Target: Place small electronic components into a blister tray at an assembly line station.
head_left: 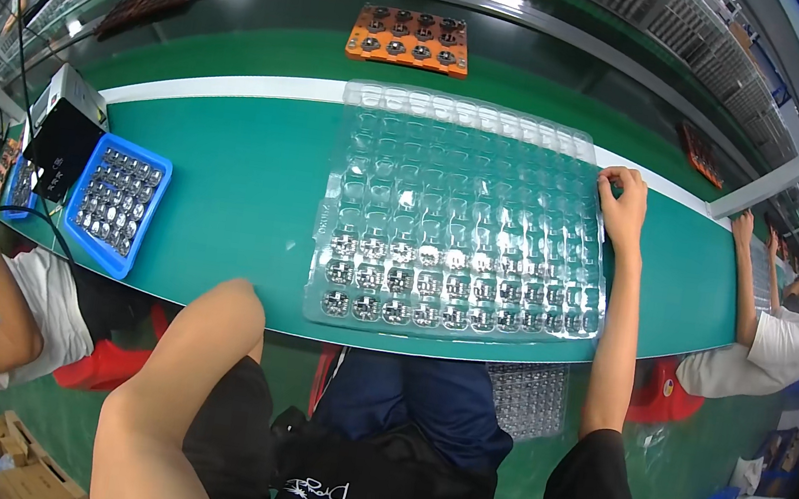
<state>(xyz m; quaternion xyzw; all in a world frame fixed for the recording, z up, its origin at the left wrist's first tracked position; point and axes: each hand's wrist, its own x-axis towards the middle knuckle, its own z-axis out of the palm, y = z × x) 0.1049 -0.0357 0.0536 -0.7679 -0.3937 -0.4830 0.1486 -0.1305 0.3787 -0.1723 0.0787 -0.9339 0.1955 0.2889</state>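
Observation:
A large clear plastic blister tray [446,200] lies on the green table in front of me. Small shiny metal parts [400,280] sit in its nearest rows of pockets; the pockets farther back look empty. At the tray's far right corner is my right hand [622,206], its thumb and fingers pinched together on the edge. My left arm [198,364] bends at the table's front edge and runs back down past the lower left of the view, so its hand is out of sight.
An orange fixture [407,54] with round dark parts rests on the line beyond the tray. To the left stands a blue bin [158,179] of metal parts, beside a black panel [65,145]. People work at both sides. Another clear tray [531,398] shows below the table.

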